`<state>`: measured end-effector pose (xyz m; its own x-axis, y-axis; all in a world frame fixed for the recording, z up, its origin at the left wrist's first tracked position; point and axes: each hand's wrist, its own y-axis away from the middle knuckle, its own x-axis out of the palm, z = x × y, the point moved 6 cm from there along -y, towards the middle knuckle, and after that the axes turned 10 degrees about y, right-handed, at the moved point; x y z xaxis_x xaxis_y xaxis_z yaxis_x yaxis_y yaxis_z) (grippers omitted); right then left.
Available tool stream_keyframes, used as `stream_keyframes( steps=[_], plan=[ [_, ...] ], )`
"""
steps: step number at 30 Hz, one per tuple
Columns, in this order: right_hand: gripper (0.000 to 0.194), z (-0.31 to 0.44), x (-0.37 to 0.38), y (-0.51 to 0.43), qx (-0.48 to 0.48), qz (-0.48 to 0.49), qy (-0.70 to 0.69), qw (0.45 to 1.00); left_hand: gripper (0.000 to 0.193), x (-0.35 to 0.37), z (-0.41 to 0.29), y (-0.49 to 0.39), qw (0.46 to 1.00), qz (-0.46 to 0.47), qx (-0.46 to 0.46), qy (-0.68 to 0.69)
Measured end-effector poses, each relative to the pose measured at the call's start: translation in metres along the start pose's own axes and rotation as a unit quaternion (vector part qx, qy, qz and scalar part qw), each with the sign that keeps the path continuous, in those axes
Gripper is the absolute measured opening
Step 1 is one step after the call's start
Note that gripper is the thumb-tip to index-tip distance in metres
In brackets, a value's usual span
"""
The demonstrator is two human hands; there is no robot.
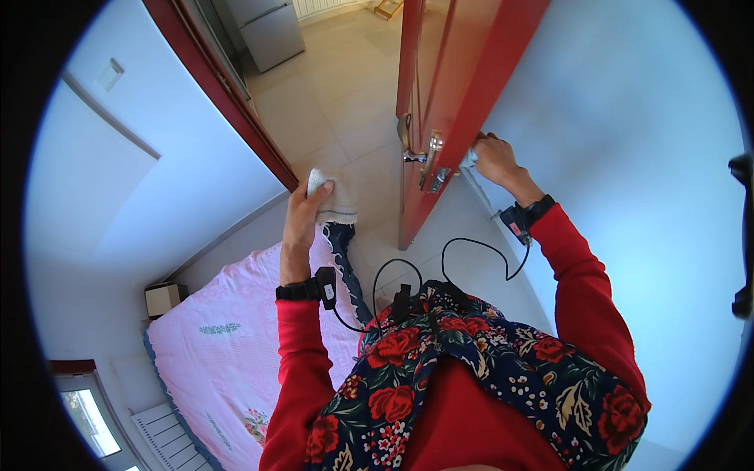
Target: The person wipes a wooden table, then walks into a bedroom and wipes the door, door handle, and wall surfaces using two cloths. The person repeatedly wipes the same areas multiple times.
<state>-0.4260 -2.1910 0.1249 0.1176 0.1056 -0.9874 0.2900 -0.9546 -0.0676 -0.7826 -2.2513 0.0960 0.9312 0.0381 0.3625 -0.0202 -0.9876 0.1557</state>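
Note:
A red door [465, 88] stands open in front of me, with a metal lever handle [404, 135] on its left face and a metal latch plate on its edge. My left hand [306, 206] holds a light folded cloth [339, 197] between thumb and fingers, beside the dark red door frame [235, 100]. On the door's right side, my right hand [498, 159] is closed on a pale blue-white cloth [469, 158] at the door's far face. The door hides part of that cloth and of the fingertips.
A bed with a pink cover [235, 329] lies at the left, near a cardboard box [162, 299]. White walls rise on both sides. Tiled floor [318, 100] runs through the doorway to a grey cabinet-like appliance [272, 38]. Black cables hang from both wrist straps.

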Motion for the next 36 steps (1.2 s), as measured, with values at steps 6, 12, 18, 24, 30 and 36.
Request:
stream_keyframes(
  steps=[6,12,18,24,30,36],
  plan=[
    [0.038,-0.025,0.014,-0.001,0.030,0.012,-0.045,0.998,0.027,-0.041,-0.001,0.000,0.997,-0.077,-0.001,-0.004],
    [0.046,-0.064,0.024,0.019,0.085,0.007,-0.085,0.993,0.028,-0.026,0.000,-0.019,0.998,-0.063,0.000,0.003],
    [0.045,-0.101,0.037,0.042,0.167,-0.095,-0.228,0.954,0.028,0.016,0.008,-0.060,0.998,-0.009,-0.056,0.012],
    [0.037,-0.148,0.051,0.076,0.335,-0.111,-0.509,0.785,0.041,0.038,-0.022,-0.098,0.998,0.049,0.036,0.024],
    [0.049,-0.143,0.049,0.129,0.249,0.046,-0.663,0.705,0.041,0.087,0.014,-0.103,0.991,0.123,-0.058,-0.018],
    [0.075,-0.124,0.053,0.126,0.170,0.148,-0.690,0.687,0.056,0.136,0.042,-0.099,0.977,0.192,-0.074,-0.059]
  ],
)
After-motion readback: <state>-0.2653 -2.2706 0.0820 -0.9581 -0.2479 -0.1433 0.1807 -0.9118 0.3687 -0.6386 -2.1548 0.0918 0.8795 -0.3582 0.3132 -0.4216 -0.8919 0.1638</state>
